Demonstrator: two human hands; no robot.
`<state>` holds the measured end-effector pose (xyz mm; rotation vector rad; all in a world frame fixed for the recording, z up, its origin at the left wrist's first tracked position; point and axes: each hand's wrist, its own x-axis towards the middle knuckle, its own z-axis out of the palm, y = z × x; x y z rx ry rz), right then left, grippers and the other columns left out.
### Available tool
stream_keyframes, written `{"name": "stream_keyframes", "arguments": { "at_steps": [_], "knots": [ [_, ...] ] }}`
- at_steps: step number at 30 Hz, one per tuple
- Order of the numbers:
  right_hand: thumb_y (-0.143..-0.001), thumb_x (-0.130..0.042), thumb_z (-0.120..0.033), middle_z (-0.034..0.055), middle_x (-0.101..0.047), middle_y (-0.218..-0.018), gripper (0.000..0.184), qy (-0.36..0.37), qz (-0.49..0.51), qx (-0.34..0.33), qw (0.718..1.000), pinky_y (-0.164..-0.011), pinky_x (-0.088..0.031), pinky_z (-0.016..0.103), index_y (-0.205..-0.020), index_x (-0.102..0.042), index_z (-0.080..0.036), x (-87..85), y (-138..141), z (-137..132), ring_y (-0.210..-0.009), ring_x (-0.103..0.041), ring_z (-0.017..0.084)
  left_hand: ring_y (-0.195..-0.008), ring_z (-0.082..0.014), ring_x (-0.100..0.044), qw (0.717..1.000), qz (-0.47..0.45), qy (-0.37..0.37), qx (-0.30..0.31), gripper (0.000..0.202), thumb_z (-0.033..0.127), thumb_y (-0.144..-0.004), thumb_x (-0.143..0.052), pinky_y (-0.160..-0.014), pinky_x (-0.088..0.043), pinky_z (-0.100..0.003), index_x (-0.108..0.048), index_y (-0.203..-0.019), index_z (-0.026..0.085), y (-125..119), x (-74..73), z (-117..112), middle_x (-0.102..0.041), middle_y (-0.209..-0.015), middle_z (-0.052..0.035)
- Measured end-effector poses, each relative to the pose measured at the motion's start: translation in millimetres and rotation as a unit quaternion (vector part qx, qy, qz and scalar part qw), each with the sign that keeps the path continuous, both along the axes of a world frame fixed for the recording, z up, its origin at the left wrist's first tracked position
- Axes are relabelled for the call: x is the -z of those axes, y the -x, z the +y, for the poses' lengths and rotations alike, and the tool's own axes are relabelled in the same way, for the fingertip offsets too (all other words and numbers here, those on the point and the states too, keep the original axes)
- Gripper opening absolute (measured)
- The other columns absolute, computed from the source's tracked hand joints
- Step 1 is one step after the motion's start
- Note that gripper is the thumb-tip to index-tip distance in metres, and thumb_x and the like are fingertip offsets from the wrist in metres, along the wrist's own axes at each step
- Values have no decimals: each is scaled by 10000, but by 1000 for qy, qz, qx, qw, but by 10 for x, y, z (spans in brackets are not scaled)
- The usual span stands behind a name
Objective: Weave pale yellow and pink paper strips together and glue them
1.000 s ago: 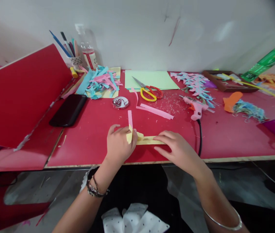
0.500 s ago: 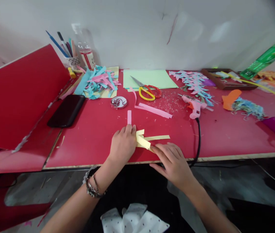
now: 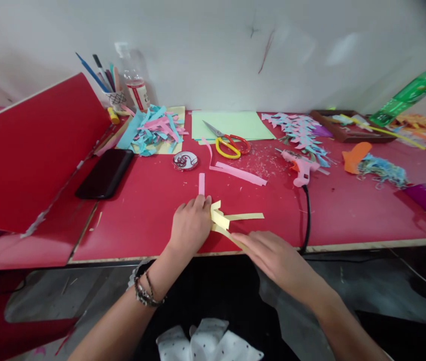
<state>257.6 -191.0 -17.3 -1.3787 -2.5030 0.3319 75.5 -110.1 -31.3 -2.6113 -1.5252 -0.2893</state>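
Note:
My left hand (image 3: 190,224) is closed, its fingers curled down on the left ends of several yellow paper strips (image 3: 221,219) near the table's front edge. A pink paper strip (image 3: 201,184) sticks out from beyond its knuckles. My right hand (image 3: 269,253) has its fingers together along one yellow paper strip (image 3: 234,238), which bends toward the table edge; the thumb is hidden. Another yellow strip (image 3: 248,216) lies out to the right, touched by neither hand at its free end.
Beyond my hands lie pink strips (image 3: 240,173), scissors (image 3: 228,145) on green paper (image 3: 243,120), and a small dish (image 3: 185,160). A pink glue gun (image 3: 301,168) with a black cord rests at right. At left are a phone (image 3: 105,173), cut paper pieces (image 3: 156,128) and a red board (image 3: 35,155).
My right hand has slid down and slightly right, its fingers now closer together along the yellow strip. That strip shows longer and bent. My left hand stays put.

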Motion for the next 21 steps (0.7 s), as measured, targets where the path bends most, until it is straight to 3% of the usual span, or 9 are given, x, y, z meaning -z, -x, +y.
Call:
{"name": "stream_keyframes", "arguments": {
  "at_steps": [5,9,13,18,21],
  "knots": [
    [-846,-325,-64,92,-565,-1023,406,-35,-16,49,998,-801,-466,358,-1211,-453,-187,-111,-57,188,-897,-568,199,-631,-179,-589,999,-22,-33,-2,310,215,-882,-327,-544,-384,-281,-595,-1019,142,10,14,11,-599,-799,-79],
    [-818,-308,-49,98,-538,-1039,385,-52,27,38,998,-757,-483,302,-1132,-485,-183,-179,66,438,-910,-575,183,-605,-146,-572,993,-112,-35,6,332,257,-896,-292,-574,-377,-269,-606,-961,175,43,4,3,-604,-812,-61],
    [-795,-289,-40,105,-535,-1025,403,-40,24,10,999,-708,-485,310,-1135,-467,-163,-226,251,603,-899,-566,192,-715,-165,-582,977,-203,-36,46,314,253,-892,-281,-666,-400,-295,-579,-905,154,81,30,22,-615,-844,-71],
    [-813,-304,-81,109,-517,-1062,445,-20,-53,10,998,-583,-458,284,-1245,-366,-168,-291,376,700,-770,-586,179,-715,-178,-573,974,-213,-3,81,327,258,-885,-253,-681,-405,-324,-560,-850,148,106,9,35,-616,-817,-74],
    [-812,-353,-99,105,-519,-1076,448,-23,-79,5,997,-558,-431,267,-1255,-350,-172,-320,388,745,-739,-592,173,-710,-179,-569,972,-212,14,104,291,329,-849,-340,-677,-403,-329,-557,-753,160,107,-37,15,-603,-828,-68]
  ]
}}
